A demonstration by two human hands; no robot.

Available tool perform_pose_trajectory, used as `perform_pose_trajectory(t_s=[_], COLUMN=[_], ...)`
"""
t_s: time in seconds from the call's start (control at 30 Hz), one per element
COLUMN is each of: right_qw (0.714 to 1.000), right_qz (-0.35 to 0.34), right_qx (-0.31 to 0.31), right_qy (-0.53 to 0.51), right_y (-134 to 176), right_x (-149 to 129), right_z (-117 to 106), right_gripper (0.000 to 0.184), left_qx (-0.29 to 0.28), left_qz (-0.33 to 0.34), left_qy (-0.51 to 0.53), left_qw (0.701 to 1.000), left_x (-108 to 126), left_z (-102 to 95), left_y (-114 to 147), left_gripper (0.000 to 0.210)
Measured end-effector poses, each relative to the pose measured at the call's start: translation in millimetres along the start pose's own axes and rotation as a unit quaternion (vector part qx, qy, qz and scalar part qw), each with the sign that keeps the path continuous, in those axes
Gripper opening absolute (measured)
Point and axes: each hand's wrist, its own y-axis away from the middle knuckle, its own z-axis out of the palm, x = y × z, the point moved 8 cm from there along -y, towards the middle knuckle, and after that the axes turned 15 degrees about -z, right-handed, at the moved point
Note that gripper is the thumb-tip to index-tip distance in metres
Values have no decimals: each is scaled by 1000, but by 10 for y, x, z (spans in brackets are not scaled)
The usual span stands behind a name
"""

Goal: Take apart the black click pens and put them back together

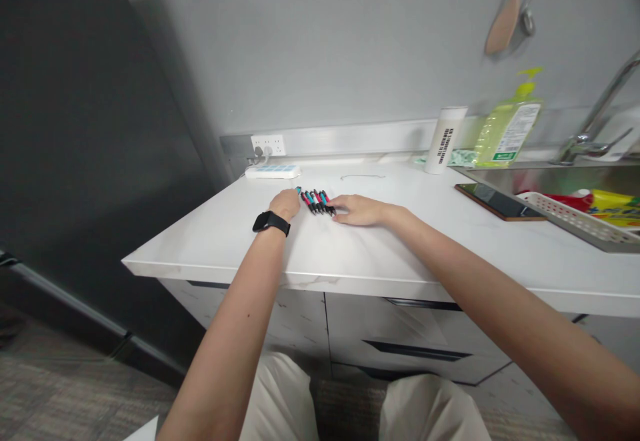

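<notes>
Several pens (316, 201) lie side by side in a slanted row on the white countertop (215, 227). Their barrels are teal, red and white, with black grips and tips. At the row's left end, my left hand (286, 203) is closed around a pen (299, 189) whose teal end shows past the fingers; the rest of it is hidden. A black watch is on that wrist. My right hand (359, 209) rests at the row's right end with thumb and fingers apart, the fingertips against the outermost pens.
Behind the pens are a power strip (273, 172) and a thin cord (363, 176). To the right stand a white tube (446, 141) and a yellow-green soap bottle (509, 127). A phone (497, 202) lies beside the sink (540, 174). A dark cabinet (90, 127) rises at left.
</notes>
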Motion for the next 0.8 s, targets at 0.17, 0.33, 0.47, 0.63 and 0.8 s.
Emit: perform_pose_trajectory(t_s=[0.17, 0.33, 0.47, 0.63, 0.8], right_qw=[999, 998, 998, 995, 994], right_qz=[3, -7, -36, -94, -105], right_qx=[44, 58, 46, 36, 37], right_qy=[19, 35, 23, 15, 9], right_y=[-26, -36, -25, -40, -69], right_x=[-47, -80, -96, -166, -192], right_z=[-94, -133, -107, -55, -21], right_gripper=[29, 23, 25, 33, 36], left_qx=[1, 9, 12, 17, 42], left_qz=[1, -34, -53, -69, -20], left_qy=[4, 22, 29, 35, 49], left_qw=[1000, 999, 998, 997, 998], left_x=[-10, -76, -121, -164, -60], left_z=[-8, -10, 0, -10, -87], left_y=[9, -13, -33, -33, -29], left_gripper=[39, 34, 34, 36, 34])
